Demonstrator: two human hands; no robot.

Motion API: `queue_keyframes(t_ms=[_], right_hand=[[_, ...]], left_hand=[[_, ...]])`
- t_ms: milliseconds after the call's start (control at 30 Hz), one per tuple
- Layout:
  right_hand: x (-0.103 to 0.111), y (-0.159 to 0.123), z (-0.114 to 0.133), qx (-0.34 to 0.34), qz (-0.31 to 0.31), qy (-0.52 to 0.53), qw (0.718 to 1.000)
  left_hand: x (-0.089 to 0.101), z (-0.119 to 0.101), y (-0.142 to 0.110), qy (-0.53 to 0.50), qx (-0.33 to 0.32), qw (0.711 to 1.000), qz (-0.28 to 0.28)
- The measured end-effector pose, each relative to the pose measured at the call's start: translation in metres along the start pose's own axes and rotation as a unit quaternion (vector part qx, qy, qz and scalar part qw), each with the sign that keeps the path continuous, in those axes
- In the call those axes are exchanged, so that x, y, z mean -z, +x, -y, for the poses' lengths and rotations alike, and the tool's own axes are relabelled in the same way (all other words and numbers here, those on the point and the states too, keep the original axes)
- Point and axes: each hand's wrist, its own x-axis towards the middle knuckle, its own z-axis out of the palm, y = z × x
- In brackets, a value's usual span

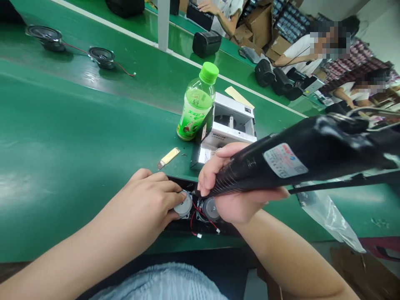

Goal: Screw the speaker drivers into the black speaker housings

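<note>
Wires (191,226) look snag-prone: they cross loose between two speakers (211,208), near your power screwdriver (265,160), so a slip could nick one. Your right hand (236,205) wraps that screwdriver (tip's hidden, btw); your left hand (156,195) holds the left speaker (184,205) in the black box (228,230), thumb and finger around its edge.

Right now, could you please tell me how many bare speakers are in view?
4: first speaker far left on the table, second speaker right of it; the left hand touches the third speaker; the fourth speaker sits beside that. Others may be hidden.
</note>
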Motion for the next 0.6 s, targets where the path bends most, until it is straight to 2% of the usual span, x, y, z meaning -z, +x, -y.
queue_keyframes(t_ms=[200,467,533,600], right_hand=[[0.005,-0.001,-0.006,0.009,0.026,-0.033,0.999],[-0.004,-0.010,-0.011,0.004,-0.007,-0.032,0.999],[-0.004,-0.006,-0.002,-0.019,-0.013,-0.036,0.999],[0.001,0.003,0.019,-0.030,-0.026,-0.033,0.999]], left_hand=[[0.004,-0.002,0.004,-0.005,0.019,0.999,0.040],[0.006,-0.004,0.006,0.010,0.029,0.998,0.053],[0.003,-0.004,0.003,0.016,0.023,0.998,0.047],[0.000,-0.004,-0.001,0.013,0.017,0.999,0.034]])
